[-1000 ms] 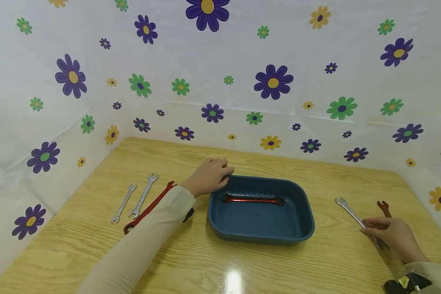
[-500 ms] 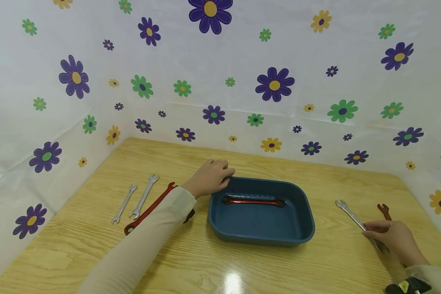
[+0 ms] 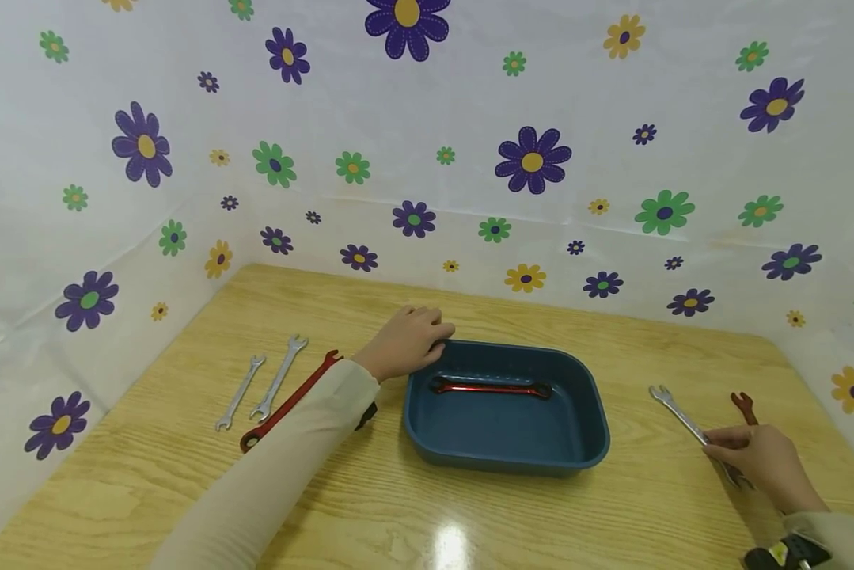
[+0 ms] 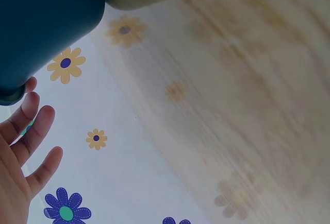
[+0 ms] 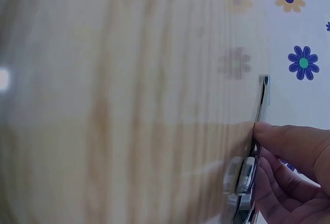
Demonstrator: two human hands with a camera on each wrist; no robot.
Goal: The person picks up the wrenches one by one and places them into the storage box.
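A blue plastic tub (image 3: pixel 505 467) stands in the middle of the table, a red wrench (image 3: pixel 491 388) lying inside it along the back. At the tub's back left corner my left hand (image 3: pixel 405 340) holds the rim between thumb and fingers; in the left wrist view several fingers (image 4: pixel 36 136) are spread loosely outside the wall. My right hand (image 3: pixel 764 463) pinches a silver open-ended wrench (image 3: pixel 679 412) by its shaft, thumb and forefinger close over the tabletop. Behind that hand lies a red wrench (image 3: pixel 745 408), its lower part hidden by the fingers.
Left of the tub lie a small silver wrench (image 3: pixel 240 393), a longer silver wrench (image 3: pixel 279 378) and a red wrench (image 3: pixel 291 400) partly under my left sleeve. A flowered white cloth (image 3: pixel 462 182) hangs along the back and sides of the glossy wooden table (image 3: pixel 370 507).
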